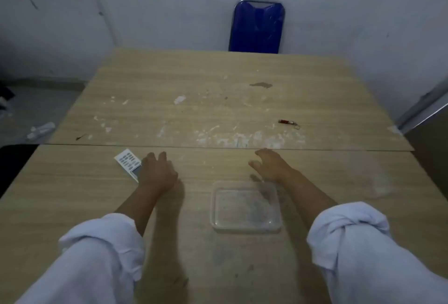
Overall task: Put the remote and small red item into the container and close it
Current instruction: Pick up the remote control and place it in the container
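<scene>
A white remote (pixel 127 161) lies flat on the wooden table (pixel 218 109) at the left. My left hand (pixel 158 171) rests over its near end with fingers spread, covering part of it; whether it grips the remote I cannot tell. A clear plastic container (pixel 246 206) sits near the middle front, and whether its lid is on I cannot tell. My right hand (pixel 271 165) hovers just beyond the container's far right corner, fingers apart and empty. The small red item (pixel 287 122), a thin tube on a short cord, lies further back on the right.
The table is made of two tops joined at a seam across the middle, with white paint smears and a dark stain on the far half. A blue chair back (pixel 257 26) stands against the wall behind. Crumpled white scraps lie on the floor at the left.
</scene>
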A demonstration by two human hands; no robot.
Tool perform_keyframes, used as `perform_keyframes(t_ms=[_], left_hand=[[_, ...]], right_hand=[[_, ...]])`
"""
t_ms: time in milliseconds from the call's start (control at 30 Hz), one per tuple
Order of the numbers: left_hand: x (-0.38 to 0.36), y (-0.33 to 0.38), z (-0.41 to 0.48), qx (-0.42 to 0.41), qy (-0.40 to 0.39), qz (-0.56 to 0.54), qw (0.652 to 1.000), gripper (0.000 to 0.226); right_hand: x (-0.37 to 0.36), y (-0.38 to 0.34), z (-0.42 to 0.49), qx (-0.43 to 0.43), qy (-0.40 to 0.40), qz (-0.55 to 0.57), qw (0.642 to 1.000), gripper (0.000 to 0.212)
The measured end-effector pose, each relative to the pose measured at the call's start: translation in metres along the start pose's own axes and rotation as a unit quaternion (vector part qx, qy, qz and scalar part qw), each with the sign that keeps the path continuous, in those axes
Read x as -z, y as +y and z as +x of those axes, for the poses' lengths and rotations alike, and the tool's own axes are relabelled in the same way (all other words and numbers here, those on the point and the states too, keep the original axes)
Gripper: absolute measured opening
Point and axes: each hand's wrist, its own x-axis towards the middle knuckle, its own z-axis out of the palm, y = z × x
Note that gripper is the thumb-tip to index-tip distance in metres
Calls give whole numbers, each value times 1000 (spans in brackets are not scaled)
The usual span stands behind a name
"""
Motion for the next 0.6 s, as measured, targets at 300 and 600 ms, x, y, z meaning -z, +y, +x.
perform_keyframes(t_ms=[300,600], left_hand=[[-27,-29,35,156,9,-25,987,69],[-25,-28,26,131,154,-46,978,27]], right_hand=[[-19,2,25,-30,-13,-17,999,44],[-26,8,29,-24,32,-33,999,50]])
